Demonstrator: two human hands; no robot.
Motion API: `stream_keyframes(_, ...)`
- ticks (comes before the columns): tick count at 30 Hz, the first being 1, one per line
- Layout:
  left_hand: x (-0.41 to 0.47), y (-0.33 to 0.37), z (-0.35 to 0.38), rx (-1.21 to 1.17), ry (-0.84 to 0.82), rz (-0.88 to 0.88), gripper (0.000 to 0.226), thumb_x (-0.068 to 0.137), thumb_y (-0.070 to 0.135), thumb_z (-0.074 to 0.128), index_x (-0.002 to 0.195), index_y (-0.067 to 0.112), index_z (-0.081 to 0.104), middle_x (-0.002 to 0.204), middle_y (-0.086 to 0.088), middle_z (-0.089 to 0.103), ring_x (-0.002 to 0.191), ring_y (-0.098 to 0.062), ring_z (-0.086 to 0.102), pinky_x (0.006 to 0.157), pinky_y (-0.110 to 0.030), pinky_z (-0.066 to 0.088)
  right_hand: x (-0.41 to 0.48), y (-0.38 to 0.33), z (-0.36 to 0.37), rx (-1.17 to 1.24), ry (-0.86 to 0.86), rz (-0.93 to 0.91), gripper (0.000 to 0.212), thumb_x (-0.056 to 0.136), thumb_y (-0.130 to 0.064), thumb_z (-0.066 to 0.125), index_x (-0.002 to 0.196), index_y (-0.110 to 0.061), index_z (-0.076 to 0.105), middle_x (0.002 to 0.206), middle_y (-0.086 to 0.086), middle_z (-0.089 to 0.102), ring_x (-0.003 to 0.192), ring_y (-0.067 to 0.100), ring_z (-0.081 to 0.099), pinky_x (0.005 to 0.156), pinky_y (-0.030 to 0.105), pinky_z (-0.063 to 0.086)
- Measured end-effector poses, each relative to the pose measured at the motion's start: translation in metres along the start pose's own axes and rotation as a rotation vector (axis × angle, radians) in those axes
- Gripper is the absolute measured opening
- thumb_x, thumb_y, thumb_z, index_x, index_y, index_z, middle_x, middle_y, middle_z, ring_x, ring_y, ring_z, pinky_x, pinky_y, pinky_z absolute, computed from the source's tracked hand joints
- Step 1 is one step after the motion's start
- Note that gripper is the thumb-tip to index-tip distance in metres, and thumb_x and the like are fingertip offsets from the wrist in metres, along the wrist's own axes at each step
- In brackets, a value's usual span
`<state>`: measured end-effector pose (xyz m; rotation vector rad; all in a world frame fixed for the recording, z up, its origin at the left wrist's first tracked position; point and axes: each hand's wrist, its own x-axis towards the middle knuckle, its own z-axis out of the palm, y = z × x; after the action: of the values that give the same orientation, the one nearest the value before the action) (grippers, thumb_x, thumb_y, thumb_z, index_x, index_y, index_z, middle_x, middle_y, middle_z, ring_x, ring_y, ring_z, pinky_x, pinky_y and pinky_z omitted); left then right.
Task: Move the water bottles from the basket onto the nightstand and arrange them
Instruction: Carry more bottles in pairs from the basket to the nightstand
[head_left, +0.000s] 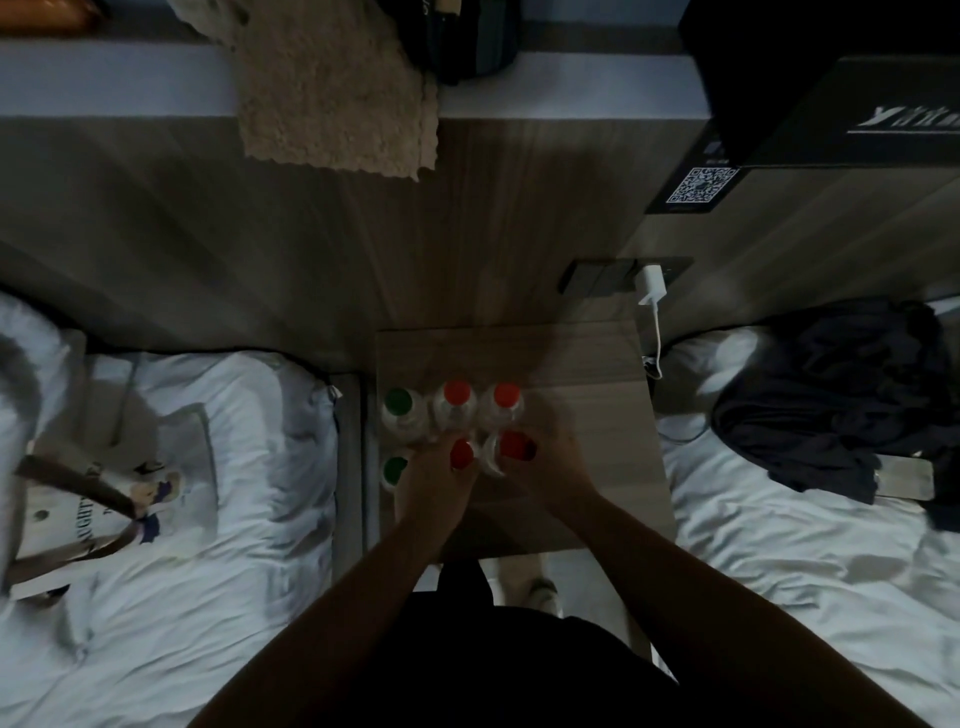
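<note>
Six clear plastic water bottles (457, 393), red- and green-capped, are ranged in two rows on the pale wooden nightstand worktop (592, 415) at centre frame. The lower-middle red-capped bottle (461, 453) is clasped in the curled grip of the left hand (431, 483), the lower-right red-capped bottle (517, 446) in that of the right hand (548, 465). Arranging is judged nearly finished; squaring with the rows, then release, is called for.

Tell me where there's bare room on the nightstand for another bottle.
Bare: the right part of the nightstand, between the bottles and the charger cable, and the back strip by the wall. Crowded: the left part, six bottles in two rows, where the left hand and right hand each hold a front one.
</note>
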<state>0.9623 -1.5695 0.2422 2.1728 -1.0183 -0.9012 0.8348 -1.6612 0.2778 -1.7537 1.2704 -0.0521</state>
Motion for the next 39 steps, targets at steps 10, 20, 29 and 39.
stream_keyframes(10,0.005,0.001,0.012,-0.044,0.013,-0.033,0.003,0.091,0.031,0.053,0.094,0.030,0.054,0.079,0.010,0.061,0.073,-0.004,0.061,0.071,-0.031,0.054,0.004,0.013,-0.002,-0.015,-0.093,0.033,0.020,0.083,-0.031,0.067,0.103,-0.027,0.064,0.080,-0.022,0.060,0.072,-0.016,0.054,0.065,0.005,0.036)
stream_keyframes(20,-0.011,0.005,0.011,-0.140,0.048,-0.059,0.048,0.091,0.025,0.054,0.134,0.017,0.035,0.082,0.006,0.062,0.069,-0.011,0.065,0.061,-0.027,0.054,-0.012,0.025,-0.007,-0.001,-0.108,0.017,0.027,0.086,-0.024,0.065,0.106,-0.021,0.046,0.074,-0.022,0.046,0.063,-0.010,0.046,0.047,0.002,0.035)
stream_keyframes(29,-0.119,-0.012,0.029,-0.026,0.013,-0.301,0.027,0.082,0.012,0.064,0.108,0.011,0.055,0.091,-0.002,0.059,0.090,-0.025,0.063,0.065,-0.021,0.046,-0.082,0.098,-0.031,-0.088,-0.342,-0.019,0.025,0.092,-0.019,0.057,0.117,-0.014,0.051,0.091,-0.004,0.055,0.076,0.004,0.052,0.059,0.010,0.040)
stream_keyframes(39,-0.318,-0.003,0.126,-0.184,0.281,-0.578,0.026,0.084,0.024,0.064,0.108,0.013,0.062,0.090,0.000,0.064,0.083,-0.018,0.063,0.071,-0.028,0.046,-0.169,0.177,-0.053,-0.233,-0.690,0.007,0.033,0.092,-0.026,0.055,0.124,-0.016,0.052,0.115,0.008,0.058,0.100,0.019,0.057,0.085,0.030,0.045)
